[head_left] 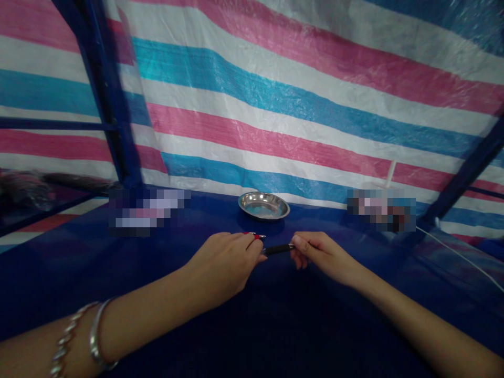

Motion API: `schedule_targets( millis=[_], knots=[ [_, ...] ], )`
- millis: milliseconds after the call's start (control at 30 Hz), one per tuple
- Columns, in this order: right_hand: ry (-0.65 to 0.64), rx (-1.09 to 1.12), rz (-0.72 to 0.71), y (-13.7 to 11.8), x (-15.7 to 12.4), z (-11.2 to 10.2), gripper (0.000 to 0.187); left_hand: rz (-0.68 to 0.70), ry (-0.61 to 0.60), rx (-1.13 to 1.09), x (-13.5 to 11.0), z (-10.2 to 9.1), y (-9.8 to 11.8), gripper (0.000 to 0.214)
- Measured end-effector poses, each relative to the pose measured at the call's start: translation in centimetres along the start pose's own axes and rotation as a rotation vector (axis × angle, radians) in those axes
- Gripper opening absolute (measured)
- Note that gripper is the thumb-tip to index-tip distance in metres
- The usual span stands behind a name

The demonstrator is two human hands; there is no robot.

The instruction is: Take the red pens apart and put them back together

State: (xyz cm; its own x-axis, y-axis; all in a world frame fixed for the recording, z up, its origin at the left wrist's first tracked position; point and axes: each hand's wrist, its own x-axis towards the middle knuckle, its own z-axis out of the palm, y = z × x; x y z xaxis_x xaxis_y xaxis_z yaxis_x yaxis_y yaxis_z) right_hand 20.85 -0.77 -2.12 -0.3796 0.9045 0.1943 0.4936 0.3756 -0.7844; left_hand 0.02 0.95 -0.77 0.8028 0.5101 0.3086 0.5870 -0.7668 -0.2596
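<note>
A black pen (279,249) runs level between my two hands, above the dark blue tabletop (157,273). My left hand (230,257) is closed round its left end, palm down. Two red pens (257,237) with silvery tips also stick out from the fingers of that hand; their other ends are hidden. At the black pen's right end, my right hand (313,249) pinches it between thumb and fingers. A shallow, round steel dish (263,206) stands on the table just beyond my hands.
Blurred-out items lie at the left back (147,210) and right back (380,210) of the table. Behind hangs a striped plastic sheet (252,121), between blue metal posts (106,94). A thin white cord (460,254) crosses the right side.
</note>
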Motion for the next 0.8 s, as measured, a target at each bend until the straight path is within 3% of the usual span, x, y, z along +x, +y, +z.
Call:
schedule_targets(
  millis=[100,267,567,800],
  knots=[
    [0.011,-0.026,0.004,-0.12,-0.01,-0.03,0.038,-0.007,-0.004,-0.001,0.01,0.00,0.03,0.021],
    [0.061,0.024,0.012,-0.02,0.09,0.13,0.021,-0.032,-0.013,0.005,0.06,-0.14,0.07,0.020],
    [0.043,-0.022,0.005,0.03,0.10,-0.10,0.035,-0.043,-0.010,-0.001,0.02,-0.26,0.20,0.018],
    [0.093,0.067,0.035,0.30,0.24,0.16,0.021,-0.057,-0.005,0.003,0.03,-0.16,0.07,0.019]
  ],
)
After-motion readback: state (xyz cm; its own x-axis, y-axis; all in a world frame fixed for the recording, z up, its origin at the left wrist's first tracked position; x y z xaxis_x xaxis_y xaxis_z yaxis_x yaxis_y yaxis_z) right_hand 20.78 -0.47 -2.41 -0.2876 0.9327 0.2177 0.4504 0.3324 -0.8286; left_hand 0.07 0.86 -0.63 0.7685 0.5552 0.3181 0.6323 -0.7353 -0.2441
